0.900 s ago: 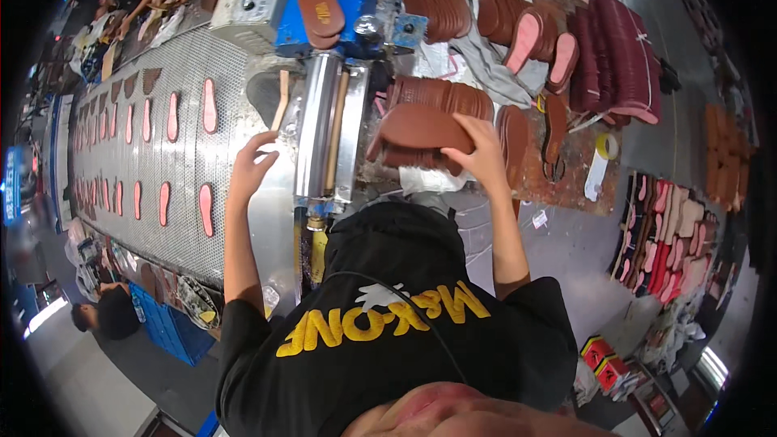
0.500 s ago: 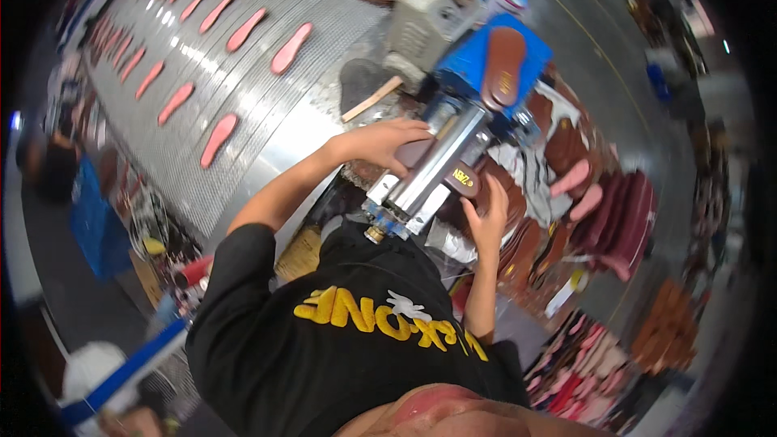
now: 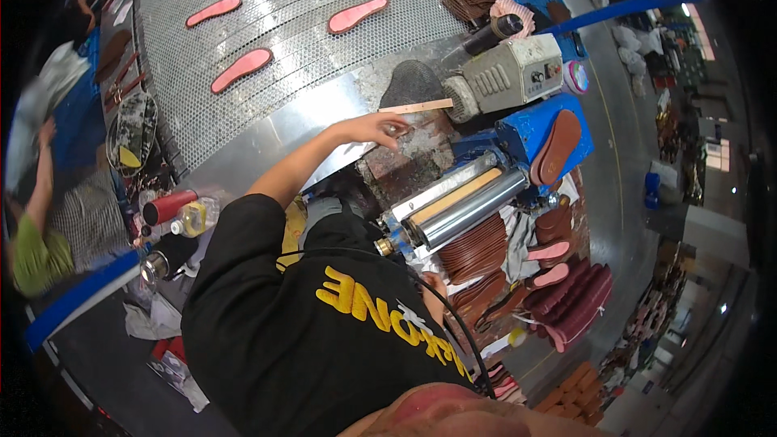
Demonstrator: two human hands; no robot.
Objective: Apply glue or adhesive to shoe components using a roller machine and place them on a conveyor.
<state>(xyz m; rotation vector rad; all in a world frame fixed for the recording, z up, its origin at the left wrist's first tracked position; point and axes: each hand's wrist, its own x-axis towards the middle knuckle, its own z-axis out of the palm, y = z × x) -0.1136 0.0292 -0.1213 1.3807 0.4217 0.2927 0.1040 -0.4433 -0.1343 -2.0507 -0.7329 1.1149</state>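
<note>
My left hand (image 3: 376, 128) hovers beside a pale wooden strip (image 3: 417, 106), its fingers loosely curled and apart, with nothing visible in them. Below and right of it stands a roller machine (image 3: 477, 222) with a shiny metal cylinder; no insole shows between its rollers. On the machine's blue platform (image 3: 518, 125) lie brown insoles (image 3: 557, 146), apparently overlapping. My right hand (image 3: 435, 290) is low by my body, close to a pile of brown insoles (image 3: 476, 251). A black cable and my shirt partly cover that hand, hiding its fingers.
A mesh conveyor belt (image 3: 275, 28) carries pink insoles (image 3: 241, 70) at the upper left. A grey motor box (image 3: 514, 73) stands behind the machine. Maroon stacked pieces (image 3: 571, 299) lie at the right. Another person's arm (image 3: 40, 178) shows at far left.
The brown insole in the rollers is gone from there. My left hand has left the machine toward the wooden strip; my right hand has drawn back to my body. The view has turned.
</note>
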